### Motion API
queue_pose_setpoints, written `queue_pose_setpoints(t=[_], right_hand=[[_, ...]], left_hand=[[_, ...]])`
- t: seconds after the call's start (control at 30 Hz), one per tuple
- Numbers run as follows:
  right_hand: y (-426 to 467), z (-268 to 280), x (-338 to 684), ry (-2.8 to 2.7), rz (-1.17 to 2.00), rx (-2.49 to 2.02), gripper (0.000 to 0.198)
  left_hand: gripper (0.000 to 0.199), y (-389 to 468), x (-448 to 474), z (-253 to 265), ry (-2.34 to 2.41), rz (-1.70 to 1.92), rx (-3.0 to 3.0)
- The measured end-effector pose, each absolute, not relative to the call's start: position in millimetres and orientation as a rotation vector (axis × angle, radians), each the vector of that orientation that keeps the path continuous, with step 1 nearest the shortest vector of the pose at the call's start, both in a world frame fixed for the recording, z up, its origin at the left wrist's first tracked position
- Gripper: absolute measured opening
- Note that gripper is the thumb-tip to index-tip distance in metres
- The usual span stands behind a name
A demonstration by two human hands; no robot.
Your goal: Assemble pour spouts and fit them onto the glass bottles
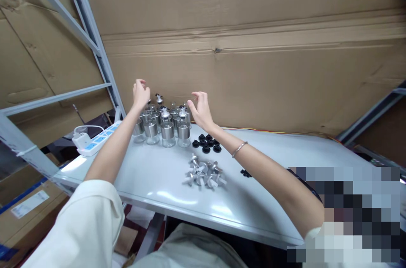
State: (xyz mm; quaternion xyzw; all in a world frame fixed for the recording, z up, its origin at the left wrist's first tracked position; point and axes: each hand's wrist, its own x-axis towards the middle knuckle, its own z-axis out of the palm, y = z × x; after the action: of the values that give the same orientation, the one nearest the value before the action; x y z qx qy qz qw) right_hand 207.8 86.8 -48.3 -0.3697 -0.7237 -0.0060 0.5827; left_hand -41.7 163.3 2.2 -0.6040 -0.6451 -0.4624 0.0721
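Observation:
Several clear glass bottles with silver metal bands [167, 131] stand grouped upright at the back left of the table. A few carry silver pourer tops [165, 113] with black parts. My left hand [140, 94] is raised over the group's left side, its fingers loosely bent and apart, with nothing visible in them. Just right of the bottles, my right hand [201, 109] is held up with thumb and fingers spread, also empty. Black round stoppers [206, 149] lie below my right hand. Nearer me is a pile of loose silver pourer spouts [203, 171].
A white power strip [98, 139] with a plugged-in adapter sits at the table's left edge beside a metal shelf post [95, 39]. Cardboard [253, 82] walls off the back. Small black pieces [245, 173] lie under my right forearm. A pixelated patch covers the lower right.

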Motion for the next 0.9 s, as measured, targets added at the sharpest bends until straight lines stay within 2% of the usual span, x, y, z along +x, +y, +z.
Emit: queue_pose_setpoints(t=[0.1, 0.17, 0.43, 0.57, 0.73, 0.9], right_hand=[[88, -25, 202, -1.834, -0.068, -0.949, 0.024], [91, -7, 192, -1.981, -0.089, -1.022, 0.023], [143, 39, 138, -2.362, -0.056, -1.315, 0.027], [172, 37, 121, -2.418, 0.019, -1.386, 0.031], [194, 28, 109, -2.503, 0.127, -1.455, 0.055], [211, 23, 96, -2.600, 0.193, -1.432, 0.049]], left_hand=[[0.052, 187, -62, 8, -2.160, -1.130, -1.907], [0.054, 198, -72, 5, -2.232, -1.037, -1.934], [0.032, 227, -94, -3, -2.298, -0.780, -1.993], [0.023, 233, -95, -7, -2.250, -0.738, -2.021], [0.020, 237, -92, -12, -2.220, -0.760, -1.999], [0.016, 232, -82, -14, -2.202, -0.848, -1.955]])
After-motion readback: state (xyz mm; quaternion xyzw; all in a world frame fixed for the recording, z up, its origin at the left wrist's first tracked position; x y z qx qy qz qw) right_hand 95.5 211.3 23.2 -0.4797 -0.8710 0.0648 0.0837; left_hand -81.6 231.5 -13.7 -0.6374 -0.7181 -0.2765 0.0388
